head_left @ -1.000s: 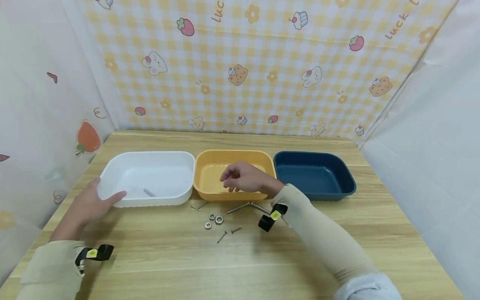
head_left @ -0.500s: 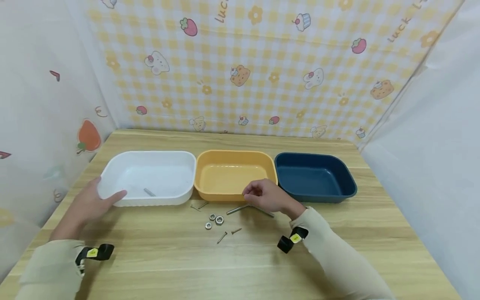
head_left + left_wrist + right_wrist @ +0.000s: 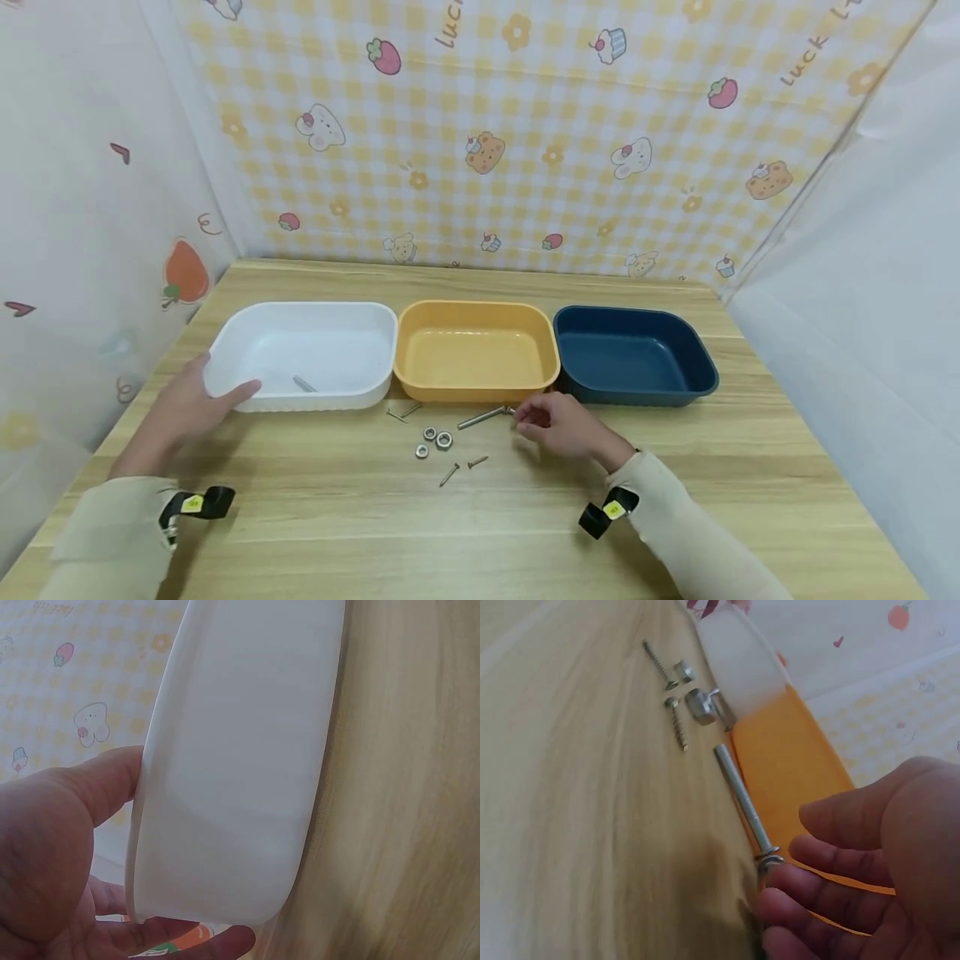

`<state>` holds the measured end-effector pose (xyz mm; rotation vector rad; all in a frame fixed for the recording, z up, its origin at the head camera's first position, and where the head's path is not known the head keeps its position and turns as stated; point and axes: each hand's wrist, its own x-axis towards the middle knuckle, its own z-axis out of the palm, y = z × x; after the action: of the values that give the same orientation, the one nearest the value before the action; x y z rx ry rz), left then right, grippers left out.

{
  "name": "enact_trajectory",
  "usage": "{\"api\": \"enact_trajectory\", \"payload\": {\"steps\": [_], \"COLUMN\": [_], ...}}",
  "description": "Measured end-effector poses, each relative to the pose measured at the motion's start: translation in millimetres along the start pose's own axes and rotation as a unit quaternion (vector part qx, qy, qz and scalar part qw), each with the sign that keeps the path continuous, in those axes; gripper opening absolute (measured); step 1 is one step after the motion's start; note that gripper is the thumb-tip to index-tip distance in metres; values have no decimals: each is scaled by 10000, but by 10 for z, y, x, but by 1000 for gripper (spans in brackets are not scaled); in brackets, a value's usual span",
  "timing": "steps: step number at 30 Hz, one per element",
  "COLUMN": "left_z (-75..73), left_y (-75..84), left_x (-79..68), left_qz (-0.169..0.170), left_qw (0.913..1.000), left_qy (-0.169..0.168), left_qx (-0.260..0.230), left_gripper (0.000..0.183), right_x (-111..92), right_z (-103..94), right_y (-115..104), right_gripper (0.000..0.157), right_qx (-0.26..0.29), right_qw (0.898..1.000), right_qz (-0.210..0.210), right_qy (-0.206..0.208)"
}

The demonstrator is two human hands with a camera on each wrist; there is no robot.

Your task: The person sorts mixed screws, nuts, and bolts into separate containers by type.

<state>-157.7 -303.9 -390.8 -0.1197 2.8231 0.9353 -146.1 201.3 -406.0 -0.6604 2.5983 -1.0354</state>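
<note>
My left hand (image 3: 183, 408) grips the near left corner of a white bin (image 3: 315, 402), thumb over the rim and fingers round the outside. Inside that bin lies a small grey metal rod (image 3: 304, 384). Low over the table, my right hand (image 3: 566, 427) has its fingers loosely bent, with a gap between thumb and fingers in the right wrist view. Its fingertips are right by the heads of two long bolts. One bolt (image 3: 742, 799) lies in plain sight in front of the yellow bin (image 3: 476, 393); the other is mostly hidden under the hand.
A dark blue bin (image 3: 637, 393) stands right of the yellow one, all in a row. Several nuts (image 3: 444, 441) and short screws (image 3: 449, 475) lie on the wooden table (image 3: 420, 542) before the bins. A patterned cloth (image 3: 480, 125) hangs behind.
My right hand has moved from above the yellow bin down and right to the bolts on the table. The left hand keeps its hold on the white bin.
</note>
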Motion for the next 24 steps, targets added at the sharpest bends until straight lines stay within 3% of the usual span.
{"api": "enact_trajectory", "payload": {"steps": [11,16,24], "left_z": [26,15,-13], "left_y": [24,53,54], "left_x": [-8,-16,-19], "left_qz": [-2,-19,-85], "left_qw": [10000,10000,9999], "left_qy": [-54,-43,-53], "left_qx": [-15,-48,-48], "left_gripper": [110,110,111], "right_x": [-8,26,66], "right_z": [37,18,2], "right_y": [150,166,148], "right_gripper": [14,14,10], "right_qx": [-478,-664,-903], "right_qw": [9939,9916,9924], "right_qz": [593,806,589], "right_qy": [794,759,590]}}
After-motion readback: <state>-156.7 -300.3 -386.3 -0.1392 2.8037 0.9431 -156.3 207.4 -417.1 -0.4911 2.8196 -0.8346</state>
